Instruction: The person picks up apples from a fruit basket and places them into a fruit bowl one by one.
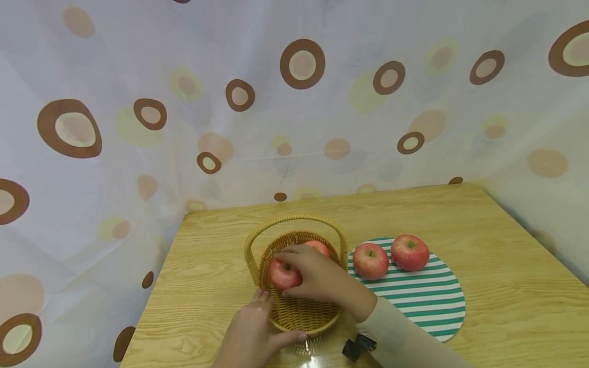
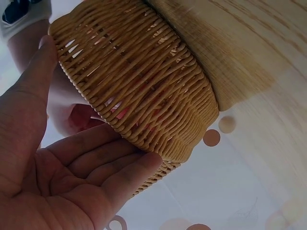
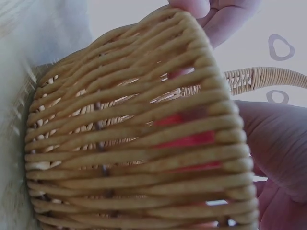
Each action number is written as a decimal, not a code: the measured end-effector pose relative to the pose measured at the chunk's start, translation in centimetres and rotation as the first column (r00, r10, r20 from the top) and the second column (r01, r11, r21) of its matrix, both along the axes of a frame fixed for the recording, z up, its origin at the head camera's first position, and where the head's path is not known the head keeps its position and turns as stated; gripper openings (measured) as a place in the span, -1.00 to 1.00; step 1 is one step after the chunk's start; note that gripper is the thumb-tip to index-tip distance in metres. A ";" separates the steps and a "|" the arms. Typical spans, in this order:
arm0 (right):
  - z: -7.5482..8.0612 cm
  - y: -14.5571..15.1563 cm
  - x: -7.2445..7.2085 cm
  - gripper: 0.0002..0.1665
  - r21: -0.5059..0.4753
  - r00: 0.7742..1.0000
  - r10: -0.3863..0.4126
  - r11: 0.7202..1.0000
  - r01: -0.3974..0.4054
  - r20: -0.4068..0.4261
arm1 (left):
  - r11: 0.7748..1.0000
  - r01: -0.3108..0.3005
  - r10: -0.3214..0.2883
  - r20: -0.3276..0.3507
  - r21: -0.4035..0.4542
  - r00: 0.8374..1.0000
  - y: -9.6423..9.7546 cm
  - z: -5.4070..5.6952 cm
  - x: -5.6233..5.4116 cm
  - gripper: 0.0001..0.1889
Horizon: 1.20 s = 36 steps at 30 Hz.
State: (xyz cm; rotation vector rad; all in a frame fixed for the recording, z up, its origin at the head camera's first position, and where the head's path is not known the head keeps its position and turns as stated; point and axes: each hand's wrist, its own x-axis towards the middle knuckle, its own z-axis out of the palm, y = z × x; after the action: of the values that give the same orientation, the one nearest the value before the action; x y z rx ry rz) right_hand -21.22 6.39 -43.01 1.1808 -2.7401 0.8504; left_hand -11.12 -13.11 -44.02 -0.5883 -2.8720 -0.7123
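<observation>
A round wicker basket [image 1: 317, 327] with an arched handle stands on the table. My right hand [image 1: 317, 273] reaches down inside it and grips a red apple [image 1: 281, 276], fingers over the top and thumb at the near side. Behind that hand, another apple [image 1: 318, 247] lies in the basket, partly covered. My left hand [image 1: 250, 327] holds the basket's near left rim, the thumb along the front edge. In the left wrist view the fingers of this hand [image 2: 72, 177] meet the rim. Red shows through the weave [image 3: 144, 105] in the right wrist view.
Right of the basket lies a round green-and-white striped mat [image 1: 432, 301] bearing two apples, one at the left [image 1: 370, 261] and one at the right [image 1: 410, 253]. The wooden table [image 1: 207, 255] meets a patterned curtain [image 1: 257, 128] at its back and sides.
</observation>
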 end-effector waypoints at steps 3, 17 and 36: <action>0.1 0.3 0.3 -0.18 0.006 1.000 -0.004 1.000 0.004 -0.014 | 1.000 -0.007 0.007 0.007 0.001 1.000 0.0 0.1 0.0 0.01; 0.0 2.3 1.7 -0.16 0.007 0.995 -0.003 1.000 0.004 -0.104 | 1.000 -0.028 0.028 0.005 0.005 1.000 0.0 0.0 0.1 -0.01; -0.1 4.7 3.5 -0.13 -0.023 0.998 0.007 1.000 -0.009 -0.063 | 0.999 -0.029 0.028 0.028 0.024 0.999 0.0 -0.1 0.1 0.04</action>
State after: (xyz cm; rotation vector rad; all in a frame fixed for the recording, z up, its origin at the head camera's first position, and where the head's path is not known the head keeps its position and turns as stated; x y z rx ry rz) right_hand -17.76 11.09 -43.13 1.1940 -2.6704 0.8287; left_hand -11.07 -13.06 -44.12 -0.5375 -2.8867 -0.7557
